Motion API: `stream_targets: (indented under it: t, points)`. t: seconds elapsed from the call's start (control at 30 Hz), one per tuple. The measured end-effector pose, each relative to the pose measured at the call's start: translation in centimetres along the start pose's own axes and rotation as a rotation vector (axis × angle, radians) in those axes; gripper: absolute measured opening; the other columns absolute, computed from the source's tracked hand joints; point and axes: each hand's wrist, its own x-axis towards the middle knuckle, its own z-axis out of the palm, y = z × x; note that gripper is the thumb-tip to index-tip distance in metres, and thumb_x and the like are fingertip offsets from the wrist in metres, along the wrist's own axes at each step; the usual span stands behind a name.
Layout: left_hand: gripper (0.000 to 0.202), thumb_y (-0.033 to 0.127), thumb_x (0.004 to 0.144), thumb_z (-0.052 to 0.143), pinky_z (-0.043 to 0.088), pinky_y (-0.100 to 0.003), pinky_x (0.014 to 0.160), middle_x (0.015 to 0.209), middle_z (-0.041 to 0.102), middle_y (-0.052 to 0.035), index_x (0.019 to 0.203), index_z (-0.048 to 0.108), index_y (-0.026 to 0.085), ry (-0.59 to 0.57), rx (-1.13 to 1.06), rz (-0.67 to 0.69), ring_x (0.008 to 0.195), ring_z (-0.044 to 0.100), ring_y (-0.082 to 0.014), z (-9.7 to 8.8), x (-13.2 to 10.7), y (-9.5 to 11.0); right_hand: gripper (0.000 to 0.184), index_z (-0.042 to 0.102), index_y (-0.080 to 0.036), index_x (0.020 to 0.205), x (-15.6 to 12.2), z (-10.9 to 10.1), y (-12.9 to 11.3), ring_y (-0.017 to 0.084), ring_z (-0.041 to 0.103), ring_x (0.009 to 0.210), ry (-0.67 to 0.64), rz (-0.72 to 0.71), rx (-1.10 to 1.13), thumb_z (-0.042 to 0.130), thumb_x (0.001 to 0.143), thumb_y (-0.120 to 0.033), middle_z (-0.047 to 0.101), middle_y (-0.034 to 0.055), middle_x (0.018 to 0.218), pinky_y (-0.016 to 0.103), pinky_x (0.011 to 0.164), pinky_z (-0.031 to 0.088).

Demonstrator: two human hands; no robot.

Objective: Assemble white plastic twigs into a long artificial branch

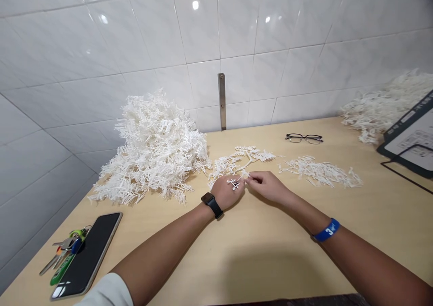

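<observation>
Pinching a small, spiky white plastic sprig (236,182) between them, the left hand (226,191) and right hand (267,185) meet low over the smooth wooden desk (257,256), both grips closed on it. Just beyond lies a longer feathery branch (243,158); a bristly white heap (154,150) sits left. The right wrist's blue band (327,230) reads "3".

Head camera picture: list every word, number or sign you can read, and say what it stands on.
"3" – white figure on the blue wristband of the right hand.
Printed sheet at the right edge: lines of print, too small and blurred to read.
Watch on the left hand, phone, keys: no readable text.
</observation>
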Motion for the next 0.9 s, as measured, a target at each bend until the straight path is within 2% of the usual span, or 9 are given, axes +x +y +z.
stream_targets:
  t: [0.13,0.2,0.37,0.47,0.53,0.67,0.8,0.9]
  points:
    - [0.036,0.034,0.094,0.04,0.03,-0.028,0.061,0.064,0.057,-0.0021,0.062,0.048,0.02,-0.018,-0.024,-0.007,0.063,0.05,-0.0154,-0.19,-0.02,0.18,0.023,0.054,-0.018,0.076,0.02,-0.81,0.04,0.014,0.042,0.065,-0.015,-0.028,0.091,0.051,0.086,-0.039,0.049,-0.0012,0.067,0.026,0.06,0.033]
    - [0.036,0.036,0.095,0.039,0.032,-0.028,0.062,0.065,0.057,-0.0024,0.064,0.049,0.02,-0.024,-0.047,-0.001,0.064,0.051,-0.0159,-0.22,-0.08,0.27,0.023,0.057,-0.018,0.083,0.05,-0.85,-0.08,0.015,0.046,0.069,-0.009,-0.045,0.137,0.051,0.088,-0.039,0.053,0.0004,0.073,0.027,0.064,0.035]
    - [0.029,0.04,0.095,0.041,0.037,-0.027,0.066,0.074,0.062,-0.0017,0.079,0.056,0.021,0.025,-0.115,-0.063,0.071,0.055,-0.016,-0.21,-0.15,0.26,0.024,0.056,-0.018,0.074,0.05,-0.56,-0.24,0.015,0.045,0.067,0.027,-0.037,0.067,0.049,0.089,-0.036,0.052,-0.0007,0.068,0.027,0.063,0.034]
    - [0.021,0.038,0.093,0.046,0.042,-0.028,0.074,0.089,0.067,-0.0019,0.097,0.059,0.022,0.07,-0.176,-0.069,0.083,0.059,-0.0166,-0.16,-0.05,0.13,0.025,0.054,-0.018,0.072,-0.01,-0.5,-0.17,0.014,0.044,0.065,0.009,-0.041,0.042,0.047,0.089,-0.035,0.049,-0.0015,0.066,0.027,0.062,0.033]
    - [0.022,0.036,0.093,0.048,0.044,-0.028,0.08,0.098,0.069,-0.0029,0.102,0.061,0.022,0.096,-0.209,-0.05,0.089,0.061,-0.0169,-0.16,0.0,0.05,0.025,0.052,-0.018,0.071,-0.06,-0.51,-0.16,0.014,0.043,0.064,-0.011,-0.046,0.026,0.047,0.089,-0.034,0.048,-0.0018,0.064,0.027,0.061,0.033]
    - [0.024,0.034,0.095,0.045,0.044,-0.028,0.078,0.093,0.071,-0.0034,0.092,0.065,0.021,0.095,-0.23,-0.045,0.085,0.062,-0.0164,-0.33,-0.02,0.07,0.032,0.049,-0.018,0.068,-0.14,-0.5,-0.33,0.014,0.042,0.063,-0.036,-0.051,0.025,0.045,0.091,-0.039,0.047,-0.0015,0.064,0.027,0.06,0.032]
    - [0.025,0.033,0.095,0.045,0.044,-0.028,0.076,0.089,0.071,-0.0047,0.089,0.065,0.02,0.072,-0.214,0.032,0.081,0.062,-0.0163,-0.62,-0.14,0.18,0.037,0.047,-0.019,0.066,-0.08,-0.29,-0.4,0.013,0.038,0.061,-0.014,0.0,0.023,0.05,0.089,-0.048,0.041,-0.0027,0.061,0.026,0.057,0.029]
    - [0.027,0.033,0.096,0.043,0.044,-0.028,0.074,0.087,0.07,-0.0054,0.088,0.065,0.02,0.056,-0.186,0.055,0.079,0.061,-0.0166,-0.67,-0.14,0.11,0.039,0.047,-0.019,0.065,-0.04,-0.08,-0.29,0.012,0.038,0.06,-0.054,0.012,0.13,0.052,0.087,-0.051,0.043,-0.0024,0.061,0.026,0.055,0.029]
